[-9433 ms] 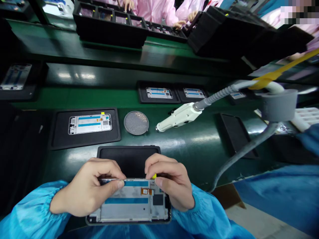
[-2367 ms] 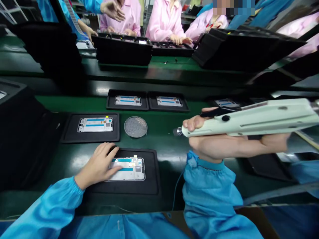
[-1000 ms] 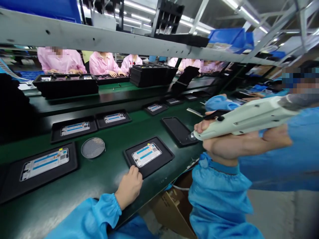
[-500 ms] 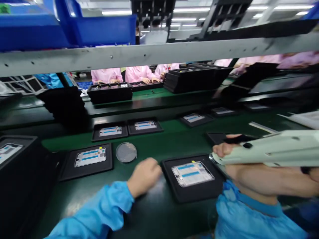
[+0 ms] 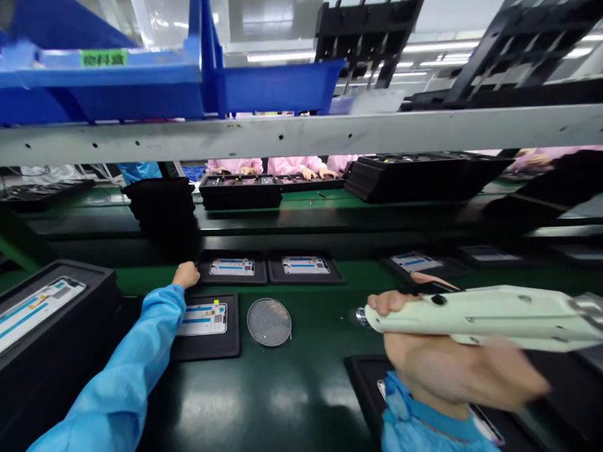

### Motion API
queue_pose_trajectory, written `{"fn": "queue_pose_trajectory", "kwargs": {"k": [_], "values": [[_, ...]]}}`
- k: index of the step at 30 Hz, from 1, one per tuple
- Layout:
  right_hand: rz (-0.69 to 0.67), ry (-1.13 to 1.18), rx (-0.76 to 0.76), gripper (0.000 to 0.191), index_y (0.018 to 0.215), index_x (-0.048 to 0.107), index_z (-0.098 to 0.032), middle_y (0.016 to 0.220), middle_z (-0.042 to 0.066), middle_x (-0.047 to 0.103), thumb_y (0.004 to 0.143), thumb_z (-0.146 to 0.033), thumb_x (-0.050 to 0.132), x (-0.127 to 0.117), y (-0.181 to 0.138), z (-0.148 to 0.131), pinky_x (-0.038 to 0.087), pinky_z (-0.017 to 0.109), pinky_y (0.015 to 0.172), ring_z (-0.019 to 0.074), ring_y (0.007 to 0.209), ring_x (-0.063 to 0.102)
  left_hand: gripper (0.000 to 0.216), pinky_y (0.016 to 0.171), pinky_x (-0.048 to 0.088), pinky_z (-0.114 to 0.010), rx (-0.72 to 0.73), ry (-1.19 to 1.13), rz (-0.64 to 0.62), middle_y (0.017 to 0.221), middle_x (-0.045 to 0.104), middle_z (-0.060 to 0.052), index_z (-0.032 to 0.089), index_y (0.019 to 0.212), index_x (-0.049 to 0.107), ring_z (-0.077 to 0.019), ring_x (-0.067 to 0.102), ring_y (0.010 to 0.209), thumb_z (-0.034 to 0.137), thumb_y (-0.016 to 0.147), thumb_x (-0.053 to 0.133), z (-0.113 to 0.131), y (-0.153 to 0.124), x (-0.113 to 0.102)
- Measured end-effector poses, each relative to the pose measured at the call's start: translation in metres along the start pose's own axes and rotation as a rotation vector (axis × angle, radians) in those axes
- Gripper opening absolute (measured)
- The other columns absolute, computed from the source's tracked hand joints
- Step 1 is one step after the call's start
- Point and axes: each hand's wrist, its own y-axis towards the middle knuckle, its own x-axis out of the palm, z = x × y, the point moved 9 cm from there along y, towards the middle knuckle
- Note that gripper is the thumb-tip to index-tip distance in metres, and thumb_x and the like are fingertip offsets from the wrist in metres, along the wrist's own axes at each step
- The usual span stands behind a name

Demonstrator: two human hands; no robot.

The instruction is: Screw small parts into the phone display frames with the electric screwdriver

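Note:
My right hand [image 5: 447,370] is closed around a white electric screwdriver [image 5: 490,312], held level with its tip pointing left above the green belt [image 5: 292,402]. Below it lies a black tray [image 5: 365,380] holding a phone frame [image 5: 485,428], mostly hidden by my wrist and sleeve. My left hand [image 5: 186,274] reaches far forward to the left corner of a far black tray [image 5: 257,276] that carries a phone frame [image 5: 232,267]. Its fingers curl away from me and are hidden. Under my left forearm sits another tray [image 5: 207,344] with a phone frame [image 5: 203,319].
A round mesh dish [image 5: 269,321] lies mid-belt. A second far tray [image 5: 305,265] holds a frame, and more trays run right. Stacked black trays [image 5: 162,210] stand behind my left hand. A black box [image 5: 56,314] is at left. A grey shelf rail [image 5: 301,133] with blue bins [image 5: 141,88] hangs overhead. People in pink work opposite.
My left hand has left the near tray and stretched forward-left to the far tray's corner. The view has swung left, so the near tray now sits under my right wrist.

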Motion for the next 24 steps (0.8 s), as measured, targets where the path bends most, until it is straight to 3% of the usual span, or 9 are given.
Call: {"fn": "queue_pose_trajectory", "kwargs": {"k": [3,6,11,16,20,24], "values": [[0.042,0.004,0.005,0.036,0.094,0.064,-0.019,0.057,0.000,0.061,0.059,-0.027,0.067,0.015,-0.010,0.006,0.050,0.037,0.058,0.0168,0.057,0.057,0.037,0.089,0.054,-0.042,-0.044,-0.058,-0.001,0.123,0.059,-0.010,0.016,0.122,0.057,-0.0229,0.061,0.107,0.036,0.093,0.062,-0.022,0.006,0.003],[0.018,-0.007,0.017,0.041,0.102,0.063,-0.021,0.066,-0.002,0.064,0.062,-0.016,0.071,0.027,-0.019,0.018,0.052,0.038,0.070,0.0154,0.066,0.060,0.037,0.089,0.054,-0.043,-0.077,-0.131,0.016,0.123,0.059,-0.010,0.016,0.123,0.057,-0.0227,0.061,0.107,0.037,0.093,0.061,-0.037,0.004,0.003],[-0.128,-0.110,0.104,0.033,0.103,0.064,-0.023,0.079,0.000,0.067,0.072,-0.026,0.075,0.035,-0.024,0.041,0.054,0.042,0.079,0.0169,0.077,0.064,0.036,0.088,0.055,-0.043,-0.083,-0.302,0.081,0.123,0.059,-0.009,0.016,0.123,0.056,-0.0219,0.062,0.105,0.037,0.094,0.060,-0.040,-0.012,0.000],[-0.161,-0.188,0.162,0.031,0.100,0.064,-0.022,0.092,0.005,0.072,0.075,-0.036,0.075,0.025,-0.023,0.047,0.052,0.048,0.094,0.0204,0.091,0.069,0.035,0.086,0.055,-0.042,-0.067,-0.455,0.146,0.121,0.060,-0.009,0.016,0.123,0.057,-0.0211,0.062,0.102,0.037,0.094,0.059,-0.046,-0.034,-0.017],[-0.160,-0.131,0.200,0.041,0.111,0.059,-0.025,0.091,0.002,0.073,0.075,-0.039,0.074,0.025,-0.019,0.044,0.056,0.044,0.089,0.0194,0.088,0.071,0.034,0.080,0.057,-0.038,-0.050,-0.541,0.170,0.113,0.062,-0.008,0.016,0.121,0.057,-0.0180,0.064,0.093,0.038,0.096,0.057,-0.067,-0.073,-0.033],[-0.150,-0.072,0.195,0.035,0.106,0.058,-0.025,0.086,0.000,0.071,0.076,-0.036,0.073,0.029,-0.017,0.038,0.057,0.034,0.069,0.0136,0.070,0.066,0.040,0.065,0.056,-0.029,0.043,-0.578,0.162,0.093,0.066,-0.005,0.015,0.118,0.054,-0.0155,0.065,0.075,0.049,0.096,0.050,-0.088,-0.155,-0.034]]}}
